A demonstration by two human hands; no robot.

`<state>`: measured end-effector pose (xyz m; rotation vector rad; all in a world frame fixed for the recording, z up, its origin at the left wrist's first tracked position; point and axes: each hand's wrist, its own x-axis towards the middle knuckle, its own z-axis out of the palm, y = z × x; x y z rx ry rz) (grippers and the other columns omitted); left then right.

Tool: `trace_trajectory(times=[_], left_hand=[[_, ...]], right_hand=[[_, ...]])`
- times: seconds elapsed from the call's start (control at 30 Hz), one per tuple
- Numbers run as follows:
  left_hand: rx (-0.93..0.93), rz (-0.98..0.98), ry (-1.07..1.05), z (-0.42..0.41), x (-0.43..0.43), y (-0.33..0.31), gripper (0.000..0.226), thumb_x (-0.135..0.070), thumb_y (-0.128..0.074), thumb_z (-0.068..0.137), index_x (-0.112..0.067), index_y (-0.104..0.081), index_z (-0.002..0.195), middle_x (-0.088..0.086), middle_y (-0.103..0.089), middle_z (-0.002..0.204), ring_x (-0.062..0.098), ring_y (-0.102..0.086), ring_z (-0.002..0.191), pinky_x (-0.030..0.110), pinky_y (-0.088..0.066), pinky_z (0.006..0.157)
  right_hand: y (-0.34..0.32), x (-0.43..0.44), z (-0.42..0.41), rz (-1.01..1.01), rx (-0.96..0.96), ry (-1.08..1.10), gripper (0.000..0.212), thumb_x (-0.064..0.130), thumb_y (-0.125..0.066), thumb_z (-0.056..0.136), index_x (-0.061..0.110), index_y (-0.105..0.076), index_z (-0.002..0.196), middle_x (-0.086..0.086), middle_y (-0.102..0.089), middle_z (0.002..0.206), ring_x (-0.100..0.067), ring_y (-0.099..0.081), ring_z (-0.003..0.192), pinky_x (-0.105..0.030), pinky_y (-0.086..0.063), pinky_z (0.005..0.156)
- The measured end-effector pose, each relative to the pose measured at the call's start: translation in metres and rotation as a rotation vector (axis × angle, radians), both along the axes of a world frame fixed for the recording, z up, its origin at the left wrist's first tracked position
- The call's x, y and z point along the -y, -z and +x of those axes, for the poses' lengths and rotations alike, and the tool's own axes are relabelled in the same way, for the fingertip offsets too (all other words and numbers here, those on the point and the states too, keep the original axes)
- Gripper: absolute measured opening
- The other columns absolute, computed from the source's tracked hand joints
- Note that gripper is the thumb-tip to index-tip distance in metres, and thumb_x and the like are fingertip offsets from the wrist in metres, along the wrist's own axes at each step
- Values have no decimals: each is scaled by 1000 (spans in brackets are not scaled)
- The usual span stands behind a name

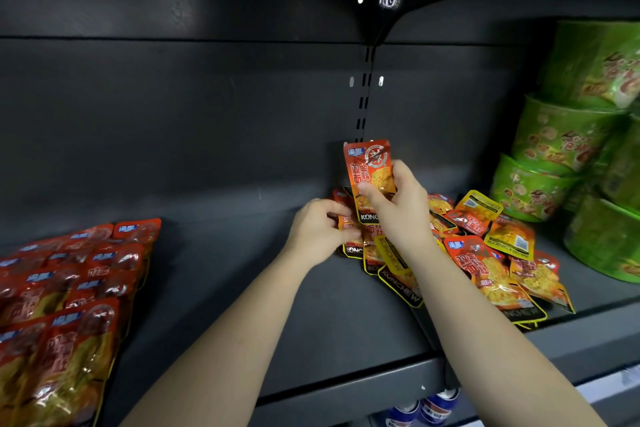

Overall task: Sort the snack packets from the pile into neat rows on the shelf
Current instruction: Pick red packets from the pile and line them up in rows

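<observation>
So the person's right hand (398, 208) has an orange-red foil snack packet (369, 163) pinched between thumb and fingers by its lower half. It's held upright, long axis running 12 to 6, printed side toward the camera, just above the loose pile of red and yellow foil packets (485, 253).

The left hand (317, 231) sits right beside it at the pile's 9 o'clock edge, with its fingers curled around a small bunch of packets (348, 229). How many are in there is hard to say, since the hand covers most of them.

Here's the bit that matters: the neat rows of matching red packets (76, 288) lie at about 8 o'clock from both hands, well apart across a bare stretch of the dark grey metal shelf (242, 288). The left hand is the nearer one to them. The raised packet would probably need to be passed left or added to the bunch. Then it would travel toward 8 o'clock and get laid flat with its long axis matching the others.

The green plastic-wrapped noodle tubs (554, 135) are stacked at 3 o'clock, near the pile but out of the way.
</observation>
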<state>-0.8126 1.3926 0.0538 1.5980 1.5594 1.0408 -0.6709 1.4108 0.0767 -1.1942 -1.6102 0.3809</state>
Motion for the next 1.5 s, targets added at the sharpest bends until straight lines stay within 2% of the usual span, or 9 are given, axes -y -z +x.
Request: trace_trajectory(times=[0.1, 0.23, 0.57, 0.77, 0.87, 0.93, 1.03, 1.27, 1.5], left_hand=[[-62, 124, -113, -6, 5, -8, 23, -25, -86, 68, -23, -74, 88, -8, -67, 90, 10, -63, 78, 22, -48, 69], [-57, 153, -115, -14, 13, -16, 22, -14, -82, 70, -27, -70, 82, -6, -64, 88, 8, -58, 71, 13, -42, 60], [-310, 188, -161, -82, 43, -56, 28, -4, -60, 85, -32, -64, 86, -2, -63, 99, 20, -61, 90, 36, -54, 78], [-579, 214, -253, -147, 69, -76, 38, 3, -50, 81, -29, -64, 97, -7, -64, 96, 22, -58, 99, 37, -34, 97], [-652, 207, -299, -180, 78, -78, 43, 4, -47, 78, -30, -61, 100, -8, -60, 90, 23, -57, 101, 37, -26, 98], [-687, 229, -329, -201, 82, -78, 44, 4, -47, 76, -27, -61, 104, -4, -64, 97, 24, -56, 105, 37, -25, 100], [-768, 313, -392, -228, 83, -76, 45, 2, -49, 75, -25, -61, 109, 0, -66, 106, 28, -55, 109, 38, -26, 100], [-820, 464, -516, -263, 84, -61, 43, 8, -55, 69, -15, -64, 104, 9, -67, 101, 36, -56, 103, 45, -27, 95], [-779, 400, -537, -268, 97, -51, 46, 7, -57, 74, -24, -61, 107, -4, -63, 108, 25, -52, 112, 40, -23, 97]], right_hand=[[-1, 2, -1, -4, 12, -9, 23, 30, -68, 87, 23, -50, 100, 17, -61, 84, 2, -60, 77, -11, -42, 63], [0, 7, -5, 40, 104, -77, 22, 28, -70, 86, 22, -55, 101, 10, -65, 85, -5, -60, 73, -16, -44, 63], [-20, 23, -49, 98, 324, -198, 28, 31, -67, 88, 13, -59, 108, 7, -63, 88, -12, -60, 81, -24, -42, 68], [-28, 29, -94, 47, 392, -202, 22, 28, -62, 92, 9, -60, 103, -5, -66, 96, -23, -61, 91, -34, -46, 76], [-28, 33, -119, 7, 377, -202, 21, 23, -59, 94, 6, -61, 105, -9, -66, 102, -27, -59, 97, -35, -44, 80], [-27, 38, -138, -33, 371, -203, 22, 23, -58, 94, 4, -61, 106, -11, -66, 103, -27, -59, 98, -35, -44, 82], [-25, 46, -167, -63, 377, -220, 24, 23, -59, 94, 5, -59, 109, -10, -66, 103, -27, -60, 97, -34, -44, 80], [-18, 53, -219, -156, 303, -216, 34, 25, -59, 94, 9, -53, 124, -6, -66, 112, -24, -62, 104, -26, -43, 78], [-9, 55, -246, -205, 171, -156, 40, 26, -62, 92, 12, -51, 127, -4, -66, 116, -22, -62, 106, -27, -46, 85]])
